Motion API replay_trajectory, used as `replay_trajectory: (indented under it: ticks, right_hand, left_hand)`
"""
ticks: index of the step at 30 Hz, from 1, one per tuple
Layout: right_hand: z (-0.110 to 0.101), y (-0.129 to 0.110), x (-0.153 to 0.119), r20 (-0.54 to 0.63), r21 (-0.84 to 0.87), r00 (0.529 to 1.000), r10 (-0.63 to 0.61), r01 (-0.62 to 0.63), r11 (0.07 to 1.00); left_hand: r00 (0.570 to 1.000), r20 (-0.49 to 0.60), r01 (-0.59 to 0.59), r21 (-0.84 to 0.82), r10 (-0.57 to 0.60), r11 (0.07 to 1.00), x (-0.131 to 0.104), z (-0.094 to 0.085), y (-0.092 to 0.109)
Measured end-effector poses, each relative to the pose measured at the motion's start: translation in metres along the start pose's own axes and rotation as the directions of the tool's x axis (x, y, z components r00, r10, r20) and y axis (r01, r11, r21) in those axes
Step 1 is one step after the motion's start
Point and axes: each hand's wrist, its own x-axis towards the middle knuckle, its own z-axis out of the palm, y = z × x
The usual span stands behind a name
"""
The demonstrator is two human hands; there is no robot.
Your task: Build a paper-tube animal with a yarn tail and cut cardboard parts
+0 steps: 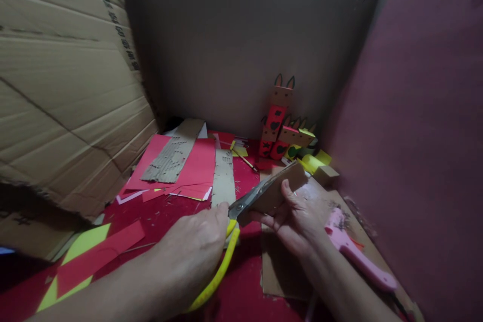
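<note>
My left hand (202,244) is wrapped round the yellow handles of a pair of scissors (222,274). Their grey blades point up and to the right, lying along the edge of a small brown cardboard piece (274,191). My right hand (296,216) grips that piece, thumb on its near face and fingers beneath. Whether the blades are cutting into the cardboard I cannot tell. Below my right hand lies a flat cardboard sheet (281,266) on the red table surface (247,256).
A pink glue gun (358,256) lies beside my right forearm. Several eared cardboard figures (277,115) stand at the back. Red paper sheets (196,168), a cardboard strip (175,151) and a pencil (244,160) lie further off. Tall cardboard (64,70) walls the left; a pink surface (411,126), the right.
</note>
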Motion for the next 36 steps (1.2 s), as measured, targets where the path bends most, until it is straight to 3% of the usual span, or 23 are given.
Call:
replay_trajectory:
  ticks: [8, 23, 29, 36]
  right_hand:
    - [-0.001, 0.003, 0.000, -0.025, 0.037, 0.997, 0.069, -0.068, 0.997]
    - [-0.004, 0.002, 0.001, -0.088, 0.016, 0.992, 0.090, -0.089, 0.996]
    - [-0.002, 0.002, 0.002, -0.106, 0.027, 0.989, 0.100, -0.097, 0.995]
    - [-0.004, 0.008, 0.002, -0.007, -0.030, 0.994, 0.109, -0.109, 0.994]
  left_hand:
    - [1.000, -0.010, -0.014, 0.045, 0.014, 0.999, 0.005, 0.016, -0.005]
    - [0.992, 0.113, -0.083, 0.240, 0.057, 0.967, 0.008, 0.014, -0.005]
    - [0.990, 0.144, -0.034, 0.189, 0.007, 0.981, 0.009, 0.014, -0.005]
    - [0.998, -0.033, 0.043, -0.011, -0.044, 0.999, 0.007, 0.015, 0.001]
